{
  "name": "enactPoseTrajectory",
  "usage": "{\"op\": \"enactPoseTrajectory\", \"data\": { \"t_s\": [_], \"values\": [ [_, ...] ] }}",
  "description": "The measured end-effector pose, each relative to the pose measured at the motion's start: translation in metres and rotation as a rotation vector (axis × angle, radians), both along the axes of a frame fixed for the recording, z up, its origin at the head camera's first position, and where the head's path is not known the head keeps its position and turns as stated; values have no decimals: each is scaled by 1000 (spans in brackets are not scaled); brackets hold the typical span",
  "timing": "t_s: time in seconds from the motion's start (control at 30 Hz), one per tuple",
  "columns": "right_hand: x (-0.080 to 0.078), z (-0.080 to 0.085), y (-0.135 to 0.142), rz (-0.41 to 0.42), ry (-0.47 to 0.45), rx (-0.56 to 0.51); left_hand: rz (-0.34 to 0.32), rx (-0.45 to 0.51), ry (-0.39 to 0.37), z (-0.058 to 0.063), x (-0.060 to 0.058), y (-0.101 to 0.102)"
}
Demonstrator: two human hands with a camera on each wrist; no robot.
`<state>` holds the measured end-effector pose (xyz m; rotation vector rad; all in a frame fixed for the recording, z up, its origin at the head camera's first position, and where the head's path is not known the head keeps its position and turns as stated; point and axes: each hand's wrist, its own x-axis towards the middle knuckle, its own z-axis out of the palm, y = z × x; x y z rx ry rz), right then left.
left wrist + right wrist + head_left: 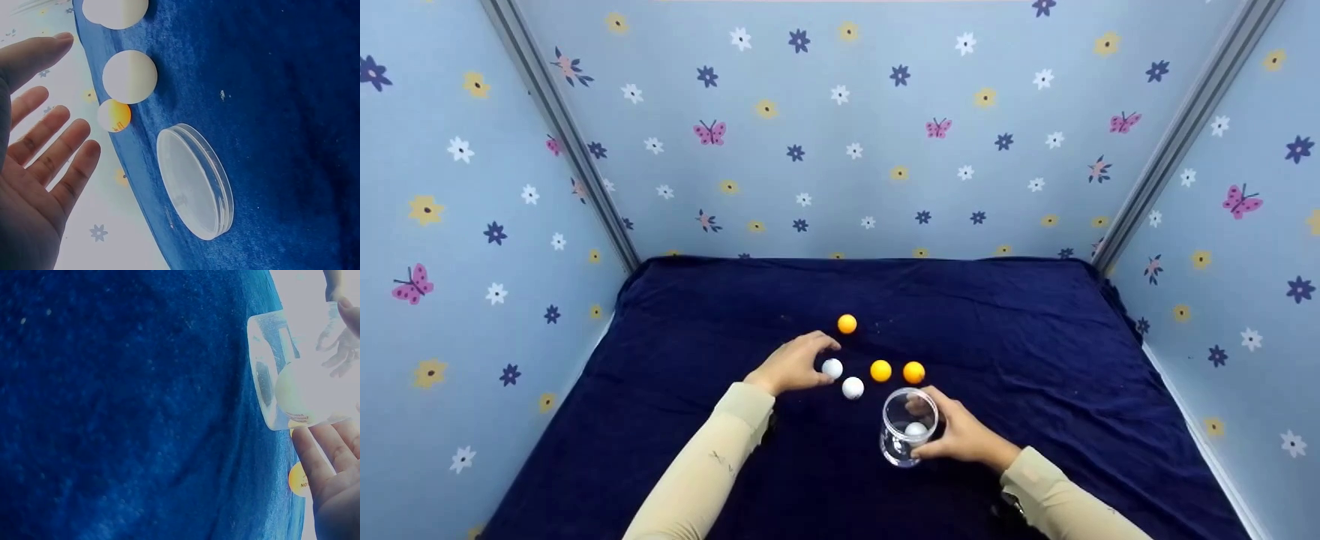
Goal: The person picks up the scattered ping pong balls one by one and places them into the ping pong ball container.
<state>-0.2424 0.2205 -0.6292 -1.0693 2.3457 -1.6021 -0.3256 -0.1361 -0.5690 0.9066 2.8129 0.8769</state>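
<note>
**Left hand spread at a white ball, right hand gripping a clear jar**

Left hand [795, 364]: thumb and fingers parted, holding nothing; the gap faces a first white ball [833, 368]. Contact with it: cannot tell. Right hand [966, 435]: thumb and fingers round a clear jar [888, 442], some fingers visible only through its wall. An enclosed white ball [916, 430] sits inside. Whether the jar's base touches the cloth [1020, 337] is unclear; in the right wrist view, glare washes out its mouth end. Second white ball [853, 388] just beside the first. Two orange balls [880, 370] near the jar's rim; a rear orange ball [847, 324] farther back. A clear lid [188, 180] rests on the cloth in the left wrist view; not made out from the head. Cloth spreads well out to both sides, up to the back wall [870, 150]; both sleeves [701, 465] cut off below.
</note>
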Motion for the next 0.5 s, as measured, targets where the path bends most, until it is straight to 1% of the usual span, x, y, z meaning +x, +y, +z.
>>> {"op": "enactPoseTrajectory", "data": {
  "t_s": [0.13,0.5],
  "values": [
    [0,0,0,1,1,-4,15,-19,-24,-1,-3,0],
    [0,1,0,7,4,2,43,-68,-37,-6,-10,-1]
  ]
}}
